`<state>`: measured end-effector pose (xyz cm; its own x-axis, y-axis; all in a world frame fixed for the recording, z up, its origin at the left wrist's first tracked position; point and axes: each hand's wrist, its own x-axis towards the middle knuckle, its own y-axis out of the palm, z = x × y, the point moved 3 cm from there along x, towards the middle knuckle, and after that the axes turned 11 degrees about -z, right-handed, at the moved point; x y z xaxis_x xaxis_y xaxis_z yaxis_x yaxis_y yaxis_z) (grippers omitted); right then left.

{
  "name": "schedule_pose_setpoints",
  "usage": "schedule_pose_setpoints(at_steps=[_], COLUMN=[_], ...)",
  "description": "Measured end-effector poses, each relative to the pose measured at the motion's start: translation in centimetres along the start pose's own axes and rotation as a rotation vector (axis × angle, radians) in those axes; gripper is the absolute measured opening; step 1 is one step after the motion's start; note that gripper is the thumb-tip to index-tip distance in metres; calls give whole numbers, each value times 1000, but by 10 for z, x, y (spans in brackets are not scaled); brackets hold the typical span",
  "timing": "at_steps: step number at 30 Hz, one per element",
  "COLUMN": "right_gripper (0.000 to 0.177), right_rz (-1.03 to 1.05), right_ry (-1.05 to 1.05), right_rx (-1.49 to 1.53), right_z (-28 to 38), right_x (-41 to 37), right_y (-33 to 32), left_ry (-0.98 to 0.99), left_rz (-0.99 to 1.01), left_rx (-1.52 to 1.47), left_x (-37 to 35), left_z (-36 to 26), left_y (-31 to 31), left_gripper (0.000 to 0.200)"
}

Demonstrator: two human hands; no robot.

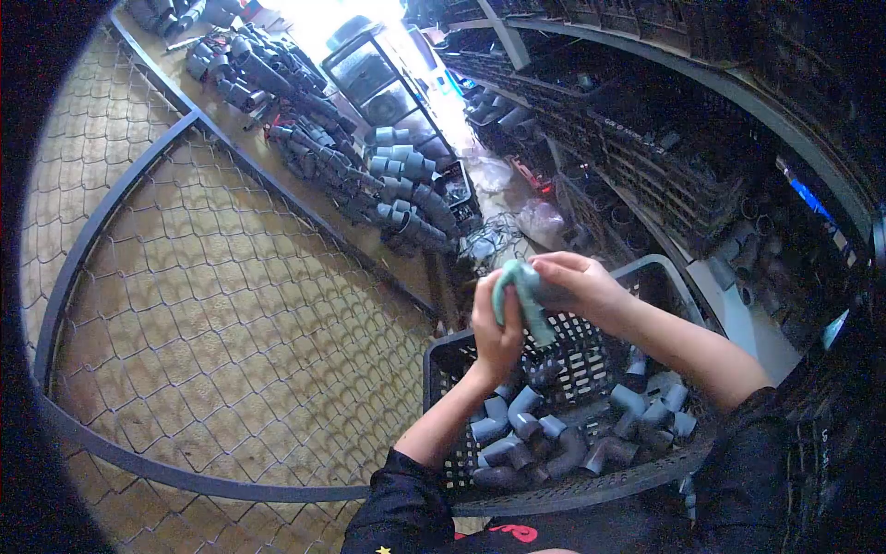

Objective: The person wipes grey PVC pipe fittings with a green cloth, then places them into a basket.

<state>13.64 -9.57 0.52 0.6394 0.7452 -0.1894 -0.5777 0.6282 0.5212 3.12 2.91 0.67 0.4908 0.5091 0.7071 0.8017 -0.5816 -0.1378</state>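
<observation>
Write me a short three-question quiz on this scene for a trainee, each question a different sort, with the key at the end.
1. Multiple choice: what colour is the cloth in the person's left hand?
a) red
b) pale green
c) yellow

2. True or false: there are no pipe fittings in the dark crate.

3. Fill in the missing word: the wire mesh takes up much of the ____ side of the picture.

Key:
1. b, pale green.
2. False; several grey pipe fittings lie in it.
3. left.
</observation>
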Motion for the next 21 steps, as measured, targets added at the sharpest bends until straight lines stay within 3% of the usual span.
schedule_pose_setpoints(at_steps=[4, 7, 8, 14, 21], right_gripper=[46, 51, 52, 79, 75], right_rz=[9, 33, 44, 108, 135], right_ry=[26, 11, 0, -134, -179], right_rx=[125, 40, -35, -259, -493], right_z=[1, 6, 11, 19, 22], right_x=[6, -3, -8, -8, -9], right_y=[0, 5, 7, 7, 9], left_ry=[268, -72, -103, 60, -69], left_rz=[116, 16, -34, -62, -72], left_rx=[93, 89, 60, 128, 13], left_x=[-5, 0, 5, -6, 9], left_z=[-12, -1, 9, -2, 12], left_y=[1, -6, -4, -4, -6], left_gripper=[24, 23, 24, 28, 28])
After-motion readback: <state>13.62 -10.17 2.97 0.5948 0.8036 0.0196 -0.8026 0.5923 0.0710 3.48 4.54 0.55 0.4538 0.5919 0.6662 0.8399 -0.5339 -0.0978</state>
